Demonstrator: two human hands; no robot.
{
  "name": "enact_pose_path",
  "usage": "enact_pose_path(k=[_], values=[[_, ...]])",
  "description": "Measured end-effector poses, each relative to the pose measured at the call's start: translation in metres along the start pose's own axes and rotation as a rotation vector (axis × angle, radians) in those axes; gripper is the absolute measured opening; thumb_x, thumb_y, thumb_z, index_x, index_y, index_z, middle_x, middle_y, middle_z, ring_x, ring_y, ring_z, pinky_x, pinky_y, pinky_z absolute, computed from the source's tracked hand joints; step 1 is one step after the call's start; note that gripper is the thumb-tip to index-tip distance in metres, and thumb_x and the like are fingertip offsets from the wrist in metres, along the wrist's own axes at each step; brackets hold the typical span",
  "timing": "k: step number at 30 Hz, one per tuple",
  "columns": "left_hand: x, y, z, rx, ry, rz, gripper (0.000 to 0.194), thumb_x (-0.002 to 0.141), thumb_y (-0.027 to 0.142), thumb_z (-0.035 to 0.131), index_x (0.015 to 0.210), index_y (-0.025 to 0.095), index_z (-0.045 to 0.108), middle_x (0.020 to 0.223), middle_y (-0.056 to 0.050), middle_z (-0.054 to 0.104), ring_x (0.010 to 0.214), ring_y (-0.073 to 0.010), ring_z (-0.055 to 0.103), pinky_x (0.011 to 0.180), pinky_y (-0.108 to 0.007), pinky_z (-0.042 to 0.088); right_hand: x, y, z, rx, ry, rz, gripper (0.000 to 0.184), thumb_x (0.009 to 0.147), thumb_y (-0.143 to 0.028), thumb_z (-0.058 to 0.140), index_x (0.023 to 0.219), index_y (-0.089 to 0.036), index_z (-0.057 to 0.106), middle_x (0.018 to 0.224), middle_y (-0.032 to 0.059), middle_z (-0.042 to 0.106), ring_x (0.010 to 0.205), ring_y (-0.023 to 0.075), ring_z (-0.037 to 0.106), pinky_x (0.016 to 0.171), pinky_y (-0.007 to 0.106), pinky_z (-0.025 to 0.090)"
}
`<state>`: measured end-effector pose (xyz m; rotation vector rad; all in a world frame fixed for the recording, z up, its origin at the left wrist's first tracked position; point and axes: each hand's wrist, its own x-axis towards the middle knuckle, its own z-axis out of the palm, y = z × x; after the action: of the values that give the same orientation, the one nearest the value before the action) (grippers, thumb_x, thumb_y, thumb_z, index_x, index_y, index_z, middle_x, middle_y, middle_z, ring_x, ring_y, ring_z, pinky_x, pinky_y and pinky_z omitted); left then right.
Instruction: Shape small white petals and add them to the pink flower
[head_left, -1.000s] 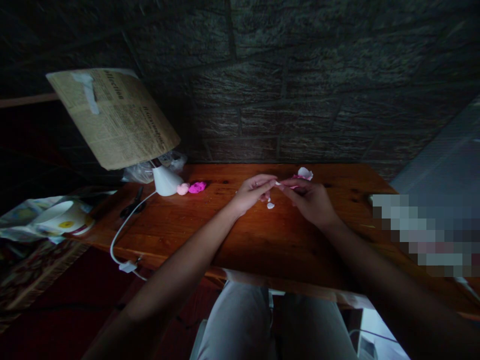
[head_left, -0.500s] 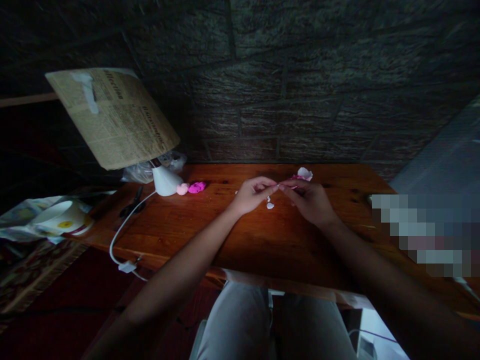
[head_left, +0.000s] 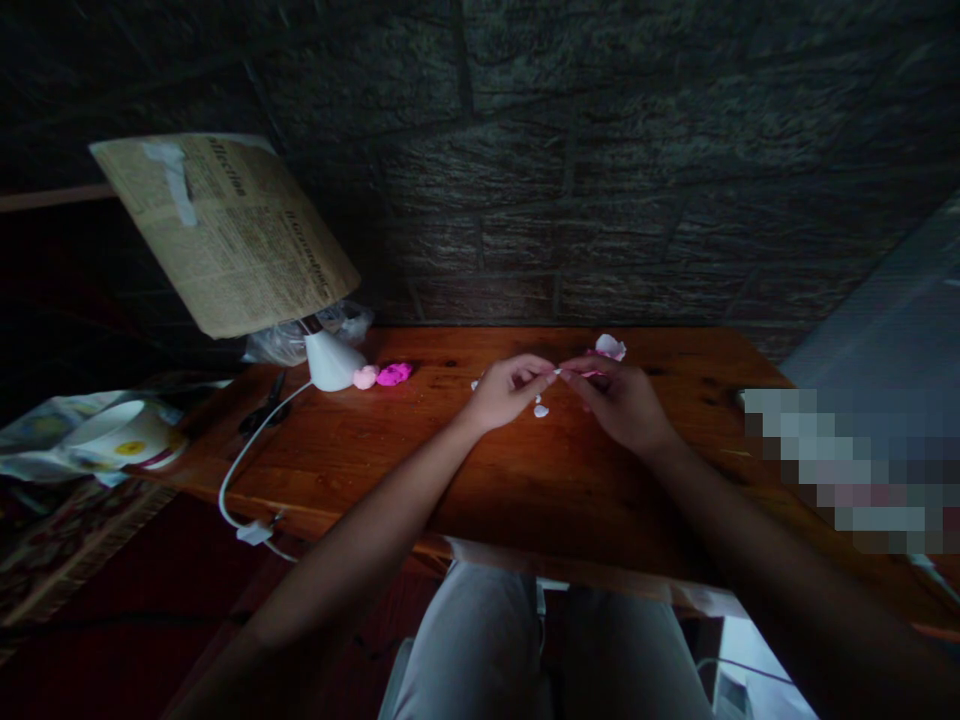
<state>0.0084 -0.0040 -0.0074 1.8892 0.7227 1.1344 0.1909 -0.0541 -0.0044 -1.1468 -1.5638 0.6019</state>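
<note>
two hands: one left hand (head_left: 504, 392) and one right hand (head_left: 624, 398). one white bit (head_left: 556, 372) between their fingers. at least three loose bits (head_left: 541, 411) on one table (head_left: 337, 450). two lumps: one pale pink lump (head_left: 365, 377), one magenta lump (head_left: 394, 374). one white cup-shaped piece (head_left: 611, 347). one lamp (head_left: 330, 363), one cord (head_left: 238, 468) with one switch (head_left: 254, 533). one pair of scissors (head_left: 263, 412). one tub (head_left: 127, 436). two knees.
</note>
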Motion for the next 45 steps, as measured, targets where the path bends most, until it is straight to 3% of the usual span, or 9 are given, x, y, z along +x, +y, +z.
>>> enact_pose_path(k=[7,17,25,31,36,42,45], values=[[-0.002,0.0021,-0.0022,0.137,-0.004,0.059,0.017,0.088,0.031,0.07,0.094,0.017,0.077,0.091,-0.006,0.079,0.08,-0.0148,0.068,0.07,-0.025,0.048,-0.0004,-0.0033,0.0003,-0.011,-0.032,-0.027,0.033,0.086,-0.052,0.068,0.092,-0.021,0.077,0.082,0.0057,0.078,0.046,0.0134,0.058,0.047,0.03,0.048],[-0.0006,-0.0023,-0.0034,0.083,0.015,0.022,0.019,0.087,0.033,0.072,0.091,0.015,0.077,0.093,-0.008,0.08,0.084,-0.0162,0.071,0.076,-0.026,0.05,-0.0009,-0.0049,0.0004,-0.051,-0.051,-0.043,0.028,0.088,-0.046,0.064,0.09,-0.021,0.076,0.079,0.005,0.077,0.045,0.0137,0.057,0.048,0.03,0.047],[-0.0025,-0.0011,-0.0034,0.197,-0.065,0.056,0.027,0.092,0.039,0.064,0.092,0.016,0.078,0.091,-0.006,0.08,0.082,-0.0168,0.07,0.075,-0.026,0.05,-0.0003,-0.0009,0.0014,-0.114,-0.03,-0.075,0.026,0.088,-0.043,0.063,0.089,-0.022,0.077,0.088,0.0081,0.079,0.07,0.0219,0.07,0.055,0.032,0.052],[-0.0028,0.0027,-0.0048,0.264,-0.079,0.078,0.026,0.094,0.036,0.061,0.088,0.016,0.077,0.088,-0.006,0.079,0.079,-0.0165,0.07,0.075,-0.026,0.049,-0.0002,-0.0006,0.0008,-0.133,-0.031,-0.075,0.027,0.089,-0.047,0.064,0.09,-0.023,0.077,0.085,0.0078,0.079,0.076,0.0243,0.072,0.064,0.035,0.056],[-0.0016,-0.0014,-0.0035,0.202,-0.125,0.079,0.027,0.096,0.035,0.059,0.086,0.016,0.076,0.09,-0.007,0.08,0.082,-0.0169,0.072,0.077,-0.026,0.051,-0.0004,-0.0008,-0.0002,-0.104,-0.042,-0.067,0.027,0.088,-0.043,0.064,0.097,-0.021,0.076,0.091,0.0088,0.079,0.059,0.0191,0.067,0.059,0.034,0.053],[-0.003,-0.0009,-0.0027,0.182,-0.018,0.06,0.026,0.089,0.031,0.07,0.11,0.015,0.075,0.102,-0.01,0.08,0.089,-0.0181,0.073,0.078,-0.027,0.053,0.0,-0.0043,-0.0008,-0.097,-0.062,-0.054,0.025,0.089,-0.041,0.062,0.09,-0.02,0.076,0.081,0.0062,0.076,0.046,0.0147,0.058,0.053,0.033,0.049],[-0.0037,0.0028,-0.0035,0.195,-0.027,0.091,0.019,0.09,0.03,0.069,0.1,0.017,0.077,0.1,-0.008,0.08,0.087,-0.0178,0.073,0.077,-0.027,0.053,0.0,-0.0033,0.0007,-0.078,-0.063,-0.045,0.025,0.089,-0.042,0.062,0.087,-0.02,0.075,0.084,0.0065,0.077,0.045,0.0135,0.057,0.05,0.031,0.048]])
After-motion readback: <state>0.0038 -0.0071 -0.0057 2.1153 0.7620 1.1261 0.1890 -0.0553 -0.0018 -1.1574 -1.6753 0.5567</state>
